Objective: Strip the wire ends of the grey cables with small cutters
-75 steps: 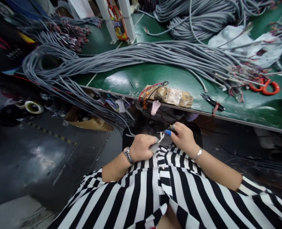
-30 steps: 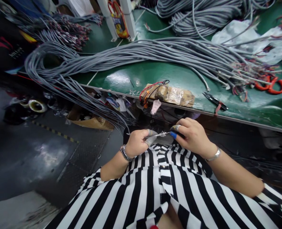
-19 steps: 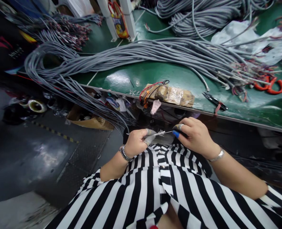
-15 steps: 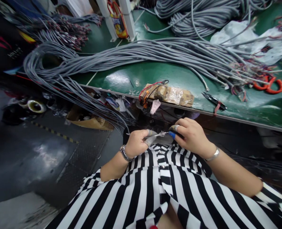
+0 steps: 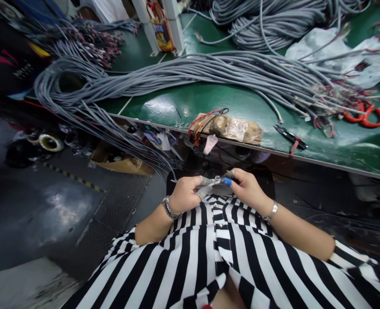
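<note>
Glossy tabletop (image 5: 138, 105), frayed cable end (image 5: 216, 180)

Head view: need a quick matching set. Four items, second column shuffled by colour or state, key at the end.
1. left hand
2. right hand
3. cutters
4. wooden board

A. brown, partly wrapped in shiny film
B. blue on its thumb tip
C. black, reddish strip on its handles
D. gray-covered thumb tip, grip closed on the pale cable end

Pairs: 1-D, 2-B, 3-C, 4-A
</note>
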`<state>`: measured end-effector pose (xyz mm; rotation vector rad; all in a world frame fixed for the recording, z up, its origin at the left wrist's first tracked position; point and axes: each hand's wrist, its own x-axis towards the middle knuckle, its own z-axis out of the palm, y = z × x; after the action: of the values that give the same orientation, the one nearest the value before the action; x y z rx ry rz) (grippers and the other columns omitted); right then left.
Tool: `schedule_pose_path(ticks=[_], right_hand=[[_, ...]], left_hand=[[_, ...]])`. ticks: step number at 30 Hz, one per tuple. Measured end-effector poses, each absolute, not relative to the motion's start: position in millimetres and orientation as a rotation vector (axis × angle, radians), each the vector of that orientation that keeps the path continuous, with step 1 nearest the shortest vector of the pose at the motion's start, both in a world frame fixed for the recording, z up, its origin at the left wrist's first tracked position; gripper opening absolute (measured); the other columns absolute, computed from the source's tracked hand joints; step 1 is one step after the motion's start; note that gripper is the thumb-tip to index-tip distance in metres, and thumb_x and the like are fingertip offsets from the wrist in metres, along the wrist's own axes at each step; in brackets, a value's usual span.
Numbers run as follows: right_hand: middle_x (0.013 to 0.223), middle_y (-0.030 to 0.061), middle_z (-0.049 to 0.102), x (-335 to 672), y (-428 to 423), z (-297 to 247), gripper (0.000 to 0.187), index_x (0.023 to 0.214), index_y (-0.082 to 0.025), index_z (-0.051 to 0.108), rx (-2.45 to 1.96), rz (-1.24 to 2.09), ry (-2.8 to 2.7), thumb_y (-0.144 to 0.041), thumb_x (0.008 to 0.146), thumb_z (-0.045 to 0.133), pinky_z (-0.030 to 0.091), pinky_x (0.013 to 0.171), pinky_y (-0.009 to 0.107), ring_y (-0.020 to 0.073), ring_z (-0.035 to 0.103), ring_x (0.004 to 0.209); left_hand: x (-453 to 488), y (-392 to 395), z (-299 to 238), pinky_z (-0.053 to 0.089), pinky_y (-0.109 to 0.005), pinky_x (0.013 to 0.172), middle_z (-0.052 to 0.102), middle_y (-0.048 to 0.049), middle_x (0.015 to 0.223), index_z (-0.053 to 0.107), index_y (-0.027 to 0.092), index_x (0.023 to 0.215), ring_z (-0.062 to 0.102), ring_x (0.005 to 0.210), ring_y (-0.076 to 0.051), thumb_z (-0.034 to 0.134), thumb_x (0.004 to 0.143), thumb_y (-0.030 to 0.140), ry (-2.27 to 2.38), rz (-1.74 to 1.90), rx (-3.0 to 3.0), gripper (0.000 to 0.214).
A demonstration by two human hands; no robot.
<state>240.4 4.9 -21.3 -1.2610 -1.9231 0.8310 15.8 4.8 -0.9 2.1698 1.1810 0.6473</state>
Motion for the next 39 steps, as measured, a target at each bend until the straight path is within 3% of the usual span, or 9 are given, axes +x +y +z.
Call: schedule_pose_path(ticks=[4,10,15,24,33,39], right_hand=[[0.068,-0.0005,0.060,238,3,-29,0.015,0.078,-0.019,0.058,-1.315,1.013,-1.763,-0.032,0.085,0.055,0.044,0.056,0.026,0.0129,0.052,0.060],[0.075,0.0049,0.059,247,2,-9,0.006,0.079,-0.019,0.056,-1.069,0.581,-2.096,-0.025,0.081,0.057,0.044,0.063,0.030,0.0165,0.053,0.068],[0.081,0.0069,0.061,246,2,-13,0.005,0.084,-0.020,0.057,-1.061,0.442,-2.086,-0.019,0.082,0.052,0.046,0.067,0.032,0.0182,0.055,0.074],[0.065,-0.0009,0.055,234,4,-23,0.010,0.074,-0.020,0.052,-1.313,0.786,-1.846,-0.025,0.082,0.056,0.041,0.054,0.025,0.0128,0.050,0.058],[0.078,0.0048,0.057,251,8,-4,0.003,0.081,-0.020,0.053,-0.967,0.521,-2.202,-0.018,0.082,0.052,0.042,0.059,0.026,0.0147,0.052,0.067],[0.079,0.0061,0.058,240,17,-8,0.006,0.086,-0.018,0.053,-1.204,0.332,-2.022,-0.014,0.083,0.050,0.045,0.065,0.028,0.0174,0.055,0.072]], left_hand=[[13,6,-2,0.048,-0.023,0.063,0.068,-0.0033,0.068,0.069,0.017,0.090,0.063,0.063,-0.013,0.057,0.084,0.032,1.143,0.647,2.282,0.020],[12,7,1,0.052,-0.023,0.073,0.072,-0.0048,0.090,0.068,0.018,0.099,0.067,0.079,-0.014,0.053,0.087,0.025,1.160,0.710,2.088,0.021],[15,5,1,0.052,-0.023,0.069,0.072,-0.0042,0.084,0.070,0.019,0.097,0.067,0.074,-0.014,0.054,0.086,0.024,1.168,0.643,2.096,0.020],[13,8,0,0.049,-0.023,0.064,0.071,-0.0037,0.075,0.071,0.018,0.093,0.064,0.066,-0.013,0.057,0.083,0.024,1.127,0.642,2.242,0.018],[20,14,9,0.055,-0.024,0.075,0.073,-0.0057,0.093,0.069,0.016,0.103,0.069,0.081,-0.016,0.060,0.082,0.028,1.166,0.754,1.778,0.025],[25,24,9,0.055,-0.024,0.070,0.073,-0.0067,0.085,0.072,0.012,0.092,0.068,0.075,-0.016,0.068,0.076,0.031,0.963,0.618,1.568,0.025]])
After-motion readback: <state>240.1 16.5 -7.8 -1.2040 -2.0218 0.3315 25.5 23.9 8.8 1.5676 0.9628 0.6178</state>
